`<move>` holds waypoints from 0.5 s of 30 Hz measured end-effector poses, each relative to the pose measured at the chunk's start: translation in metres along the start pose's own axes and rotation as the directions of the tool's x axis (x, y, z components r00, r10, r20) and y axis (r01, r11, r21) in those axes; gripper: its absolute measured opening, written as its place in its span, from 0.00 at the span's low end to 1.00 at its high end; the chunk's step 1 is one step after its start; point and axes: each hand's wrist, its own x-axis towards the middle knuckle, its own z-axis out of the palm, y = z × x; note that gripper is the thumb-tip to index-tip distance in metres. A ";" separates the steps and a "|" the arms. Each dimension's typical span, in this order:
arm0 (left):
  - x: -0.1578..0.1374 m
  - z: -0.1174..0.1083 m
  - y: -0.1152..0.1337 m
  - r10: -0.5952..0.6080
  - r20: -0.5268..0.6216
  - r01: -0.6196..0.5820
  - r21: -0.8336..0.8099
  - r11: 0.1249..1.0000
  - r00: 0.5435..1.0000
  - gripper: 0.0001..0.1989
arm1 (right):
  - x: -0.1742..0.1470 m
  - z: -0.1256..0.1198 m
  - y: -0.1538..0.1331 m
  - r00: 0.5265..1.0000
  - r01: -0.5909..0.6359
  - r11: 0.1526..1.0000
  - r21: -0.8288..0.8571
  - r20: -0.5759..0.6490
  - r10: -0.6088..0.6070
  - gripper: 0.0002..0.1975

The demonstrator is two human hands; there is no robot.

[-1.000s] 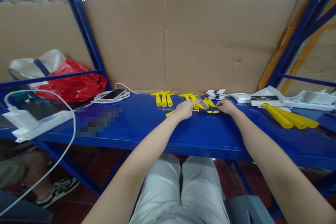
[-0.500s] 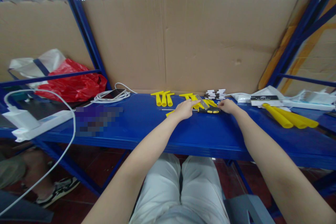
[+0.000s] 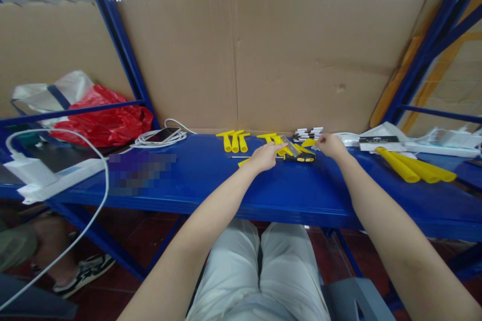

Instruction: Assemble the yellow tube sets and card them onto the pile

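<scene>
My left hand [image 3: 264, 157] is over the middle of the blue table, index finger and thumb reaching right. They close around something beside a grey metal blade [image 3: 290, 147]; what exactly they grip is hidden. To its right, my right hand [image 3: 332, 146] is closed, its fingertips at a small flat yellow piece [image 3: 309, 143] that it seems to pinch. Between the hands lie a black-and-yellow handle [image 3: 306, 158] and a thin metal shaft [image 3: 237, 157]. Yellow T-shaped pieces [image 3: 235, 141] lie behind my left hand. A stack of black-and-white pieces [image 3: 308, 133] sits at the back.
Yellow tubes [image 3: 417, 168] lie on the right beside white packets and a power strip [image 3: 440, 149]. At left are a coiled white cable with a phone [image 3: 163, 135], a red bag [image 3: 105, 118] and a power strip with a charger [image 3: 60, 180]. Cardboard [image 3: 282, 60] stands behind the table [image 3: 301, 195].
My right hand has moved slightly up and away, and the small yellow piece at its fingertips is raised and turned. My left hand stays in place.
</scene>
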 end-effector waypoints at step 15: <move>0.000 0.001 -0.001 0.007 0.005 -0.007 -0.008 1.000 1.000 0.30 | 0.000 -0.003 -0.001 0.992 -0.026 0.995 0.099 -0.123 0.038 0.10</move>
